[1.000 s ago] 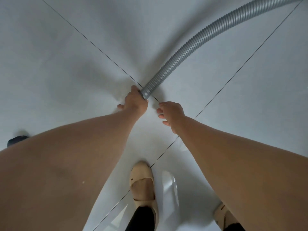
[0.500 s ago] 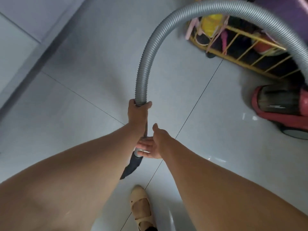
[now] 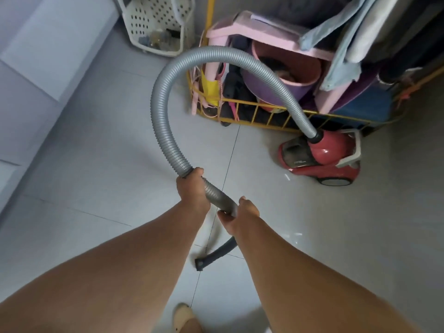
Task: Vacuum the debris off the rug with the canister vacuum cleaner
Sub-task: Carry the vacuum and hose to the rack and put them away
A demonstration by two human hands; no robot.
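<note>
The person's left hand point(image 3: 192, 187) is wrapped tight round a long grey bendy ribbed plastic hose point(image 3: 161, 111). The right hand point(image 3: 241, 212) is just below it, at 4 o'clock from the left hand, and its fingers curl round the same hose too. Below the hands, at 6 o'clock, the hose ends in a dark curved plastic nozzle point(image 3: 216, 254) that points down at the shiny pale grey tiled floor point(image 3: 96, 164).

From the left hand the hose goes up to 12 o'clock, bends over in a big loop and comes down into the small red canister vacuum cleaner point(image 3: 322, 157). The vacuum sits on the floor at 2 o'clock from the hands, well apart from them.

Just behind the vacuum, at 1 o'clock, is a yellow wire rack point(image 3: 264, 116) stuffed full. It holds a pink and purple plastic bucket point(image 3: 298, 75), a pink plastic stool point(image 3: 242, 30) and pale blue cloths point(image 3: 346, 44). The hose loop passes in front of the rack. A white plastic basket with holes point(image 3: 156, 22) stands at 12 o'clock, near the rack.

One beige shoe point(image 3: 183, 317) shows at 6 o'clock
</note>
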